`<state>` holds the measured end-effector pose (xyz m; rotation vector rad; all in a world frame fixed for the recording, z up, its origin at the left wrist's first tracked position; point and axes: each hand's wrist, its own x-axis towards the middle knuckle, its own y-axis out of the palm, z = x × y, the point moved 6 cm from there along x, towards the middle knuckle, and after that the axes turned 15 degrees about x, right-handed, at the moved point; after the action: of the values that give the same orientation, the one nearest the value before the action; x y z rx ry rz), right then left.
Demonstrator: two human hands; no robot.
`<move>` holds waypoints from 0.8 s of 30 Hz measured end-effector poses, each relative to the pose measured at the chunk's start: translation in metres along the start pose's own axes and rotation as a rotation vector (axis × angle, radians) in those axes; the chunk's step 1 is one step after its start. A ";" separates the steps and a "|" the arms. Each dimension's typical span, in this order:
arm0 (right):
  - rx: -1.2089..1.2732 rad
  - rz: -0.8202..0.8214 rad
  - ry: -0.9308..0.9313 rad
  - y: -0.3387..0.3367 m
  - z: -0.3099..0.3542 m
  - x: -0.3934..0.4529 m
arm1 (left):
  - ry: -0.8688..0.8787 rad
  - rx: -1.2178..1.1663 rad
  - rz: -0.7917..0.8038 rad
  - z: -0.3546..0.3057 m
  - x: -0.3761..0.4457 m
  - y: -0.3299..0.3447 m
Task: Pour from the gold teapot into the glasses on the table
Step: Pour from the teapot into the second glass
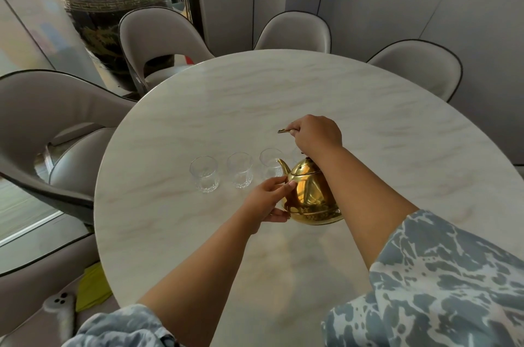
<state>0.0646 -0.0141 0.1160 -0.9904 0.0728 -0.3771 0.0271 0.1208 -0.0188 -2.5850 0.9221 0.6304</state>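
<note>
- On the round marble surface point(326, 97), the teapot point(310, 196) sits or hovers near the front, spout toward three glasses point(239, 170) in a row just beside it; a fourth may hide behind the right wrist.
- Right hand point(317, 138) is closed on the raised handle point(286, 130); left hand point(268, 199) presses open fingers against the pot's side, not wrapped around it.
- Risk: the glasses look light, and the nearest is just beside the spout, so a fast tilt could knock it or overshoot its rim.
- A hot pot wall could make the left hand flinch.
</note>
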 end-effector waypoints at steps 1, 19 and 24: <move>-0.002 -0.001 -0.002 0.000 0.000 0.000 | 0.002 0.001 -0.001 0.000 -0.001 0.000; -0.040 -0.010 0.001 -0.002 0.000 0.004 | -0.004 -0.014 -0.006 -0.003 -0.003 0.003; -0.045 -0.009 0.002 -0.004 -0.001 0.004 | -0.004 -0.014 0.003 -0.005 -0.004 0.004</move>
<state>0.0675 -0.0179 0.1192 -1.0351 0.0791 -0.3864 0.0232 0.1178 -0.0135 -2.5949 0.9232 0.6446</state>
